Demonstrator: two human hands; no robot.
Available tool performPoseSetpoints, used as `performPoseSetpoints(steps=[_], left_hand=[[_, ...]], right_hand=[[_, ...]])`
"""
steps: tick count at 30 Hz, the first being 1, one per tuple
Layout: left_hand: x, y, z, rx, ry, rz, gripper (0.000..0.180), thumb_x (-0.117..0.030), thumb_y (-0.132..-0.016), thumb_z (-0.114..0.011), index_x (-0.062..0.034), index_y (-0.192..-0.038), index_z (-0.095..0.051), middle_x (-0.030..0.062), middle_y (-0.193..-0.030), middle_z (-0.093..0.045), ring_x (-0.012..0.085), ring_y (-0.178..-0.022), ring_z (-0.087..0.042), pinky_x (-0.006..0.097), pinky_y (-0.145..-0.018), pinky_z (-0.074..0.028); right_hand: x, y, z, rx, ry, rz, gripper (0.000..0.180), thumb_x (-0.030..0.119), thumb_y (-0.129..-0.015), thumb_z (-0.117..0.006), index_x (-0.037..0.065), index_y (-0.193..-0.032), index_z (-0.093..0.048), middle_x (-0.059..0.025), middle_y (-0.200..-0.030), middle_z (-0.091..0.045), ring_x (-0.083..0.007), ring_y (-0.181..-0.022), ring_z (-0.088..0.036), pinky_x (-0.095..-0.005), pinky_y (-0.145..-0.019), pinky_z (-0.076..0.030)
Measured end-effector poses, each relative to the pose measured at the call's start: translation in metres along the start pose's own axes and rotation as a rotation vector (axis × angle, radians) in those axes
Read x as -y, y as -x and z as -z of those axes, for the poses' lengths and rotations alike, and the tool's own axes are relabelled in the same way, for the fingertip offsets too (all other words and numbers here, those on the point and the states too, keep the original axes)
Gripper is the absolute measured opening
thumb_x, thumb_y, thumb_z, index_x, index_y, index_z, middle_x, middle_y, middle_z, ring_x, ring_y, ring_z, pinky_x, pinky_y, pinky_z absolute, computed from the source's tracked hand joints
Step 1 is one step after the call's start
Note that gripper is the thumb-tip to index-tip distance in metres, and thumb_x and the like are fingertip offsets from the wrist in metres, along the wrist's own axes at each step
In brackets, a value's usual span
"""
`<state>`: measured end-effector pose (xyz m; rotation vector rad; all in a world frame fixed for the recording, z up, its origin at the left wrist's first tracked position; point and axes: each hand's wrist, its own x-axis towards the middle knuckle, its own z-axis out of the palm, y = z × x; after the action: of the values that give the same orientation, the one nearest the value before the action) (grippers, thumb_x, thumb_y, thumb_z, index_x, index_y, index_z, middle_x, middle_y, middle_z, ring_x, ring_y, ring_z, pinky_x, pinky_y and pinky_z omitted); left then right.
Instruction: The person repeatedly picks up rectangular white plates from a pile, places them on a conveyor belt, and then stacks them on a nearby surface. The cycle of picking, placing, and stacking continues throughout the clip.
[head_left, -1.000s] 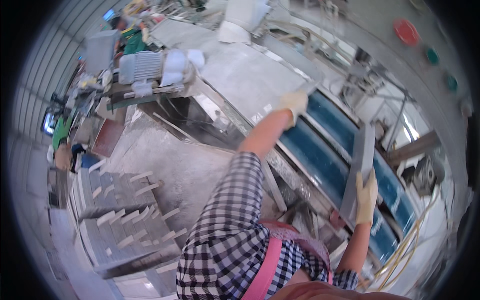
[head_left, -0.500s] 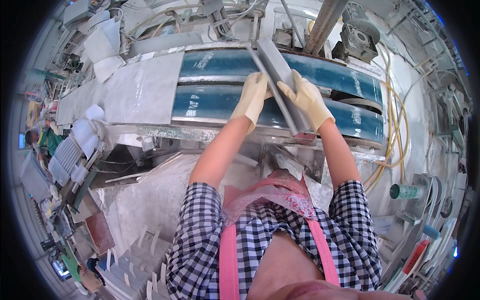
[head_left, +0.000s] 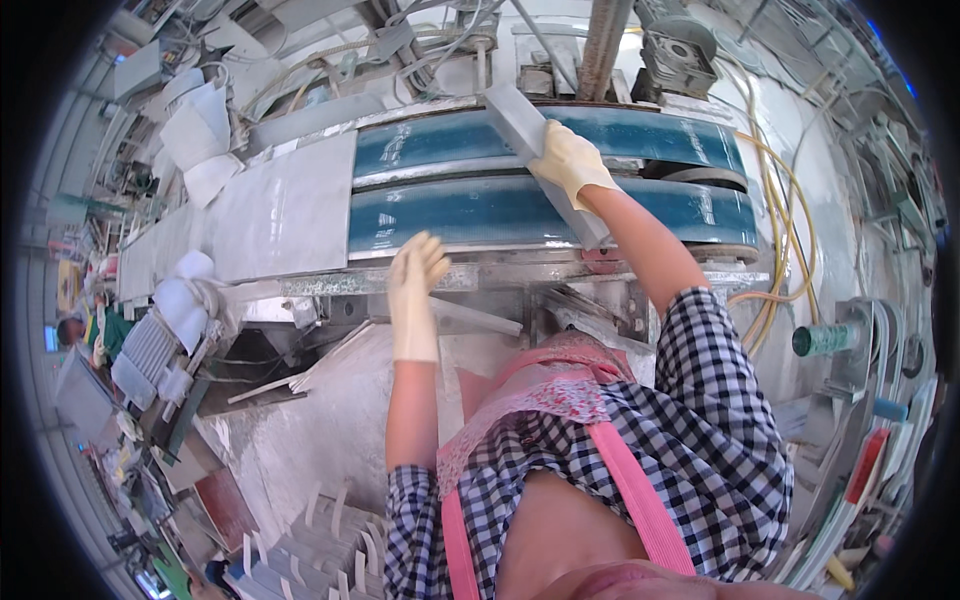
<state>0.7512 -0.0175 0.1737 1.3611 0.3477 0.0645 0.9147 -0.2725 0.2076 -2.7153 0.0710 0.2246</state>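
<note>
Left hand [head_left: 417, 270] has dropped away, fingers loose; right hand [head_left: 567, 160] grips grey slab [head_left: 535, 150], partly hidden.

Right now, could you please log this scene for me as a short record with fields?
Setting: cluttered, dusty workshop
Machine: two blue belts running side by side
Right hand: gloved, gripping a long grey strip laid across the belts
Left hand: gloved, open, by the machine's metal front rail
Also on the belts: a grey slab to the left
Clothing: checked shirt, pink apron straps
</note>
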Motion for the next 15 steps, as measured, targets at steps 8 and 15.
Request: performPoseSetpoints(steps=[8,15], left_hand=[[-0.002,0.021,0.029,-0.123,-0.073,0.006,0.038,-0.021,-0.106,-0.047,0.0031,-0.135,-0.053,0.0168,-0.128,-0.062,0.0248,-0.119,-0.061,0.033,-0.098,-0.052],[-0.012,-0.014,-0.006,0.071,-0.142,-0.072,0.071,-0.03,-0.093,-0.067,-0.0012,-0.15,-0.036,0.0228,-0.155,-0.036,0.0301,-0.145,-0.033,0.041,-0.118,-0.029]], right_hand=[[0.002,0.018,0.006,0.21,0.155,0.52,0.06,0.027,-0.077,-0.074,0.001,-0.126,-0.053,-0.0255,-0.113,-0.066,-0.0415,-0.103,-0.065,-0.0466,-0.09,-0.052],[-0.004,0.02,0.0,0.287,0.195,0.774,0.073,0.029,-0.074,-0.073,0.005,-0.139,-0.048,-0.0218,-0.12,-0.064,-0.0386,-0.108,-0.063,-0.0466,-0.092,-0.052]])
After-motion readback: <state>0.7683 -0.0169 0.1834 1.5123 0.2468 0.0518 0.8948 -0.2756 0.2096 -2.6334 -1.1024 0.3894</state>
